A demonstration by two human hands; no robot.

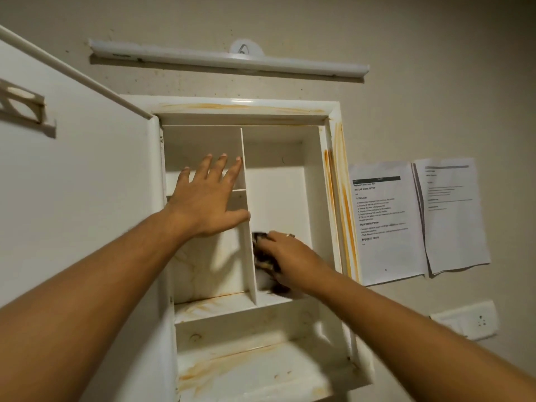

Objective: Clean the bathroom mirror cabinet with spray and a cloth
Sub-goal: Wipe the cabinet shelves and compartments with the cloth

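The white cabinet [333, 181] hangs on the wall with its door [81, 181] swung open to the left. Orange stains streak its frame and shelves. My left hand [208, 198] lies flat with spread fingers against the upper left compartment, thumb at the vertical divider [249, 216]. My right hand [290, 256] reaches into the tall right compartment and holds a dark, stained cloth [265, 261] against the divider near the bottom. The cloth is partly hidden by my fingers. No spray bottle is in view.
A tube light [229, 58] is mounted on the wall above the cabinet. Printed sheets of paper [417, 219] hang to the right of it. A white switch plate [467, 319] sits lower right. The bottom shelf [249, 369] is stained orange.
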